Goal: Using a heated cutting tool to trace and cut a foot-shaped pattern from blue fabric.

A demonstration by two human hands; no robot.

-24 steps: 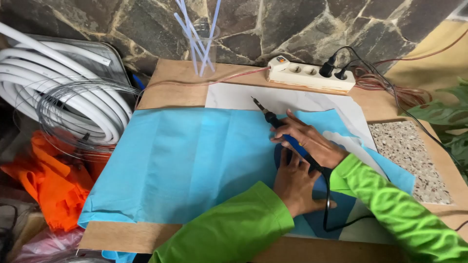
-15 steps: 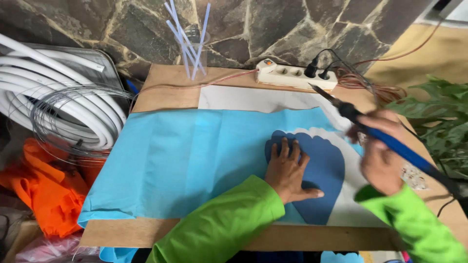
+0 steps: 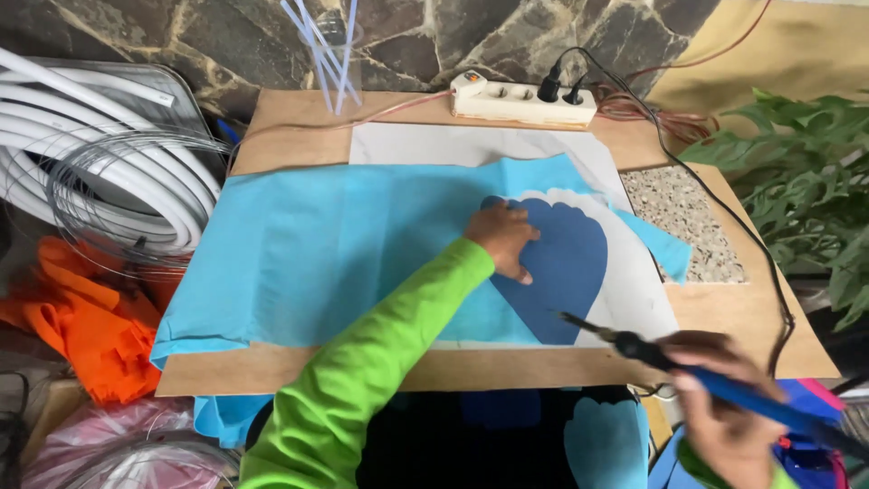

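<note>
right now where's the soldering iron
In the head view the soldering iron is low on the right, held in the right hand over the board's front edge, its tip just below the dark blue heart shape.

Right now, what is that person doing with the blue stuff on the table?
A person in green sleeves is working over a light blue sheet spread on a wooden board. The left hand presses flat on a dark blue petal-shaped piece lying on the sheet. The right hand has a grip on a corded, pen-like tool with a blue handle, its metal tip hanging just off the piece's lower edge. A power strip sits at the board's far side.
</note>
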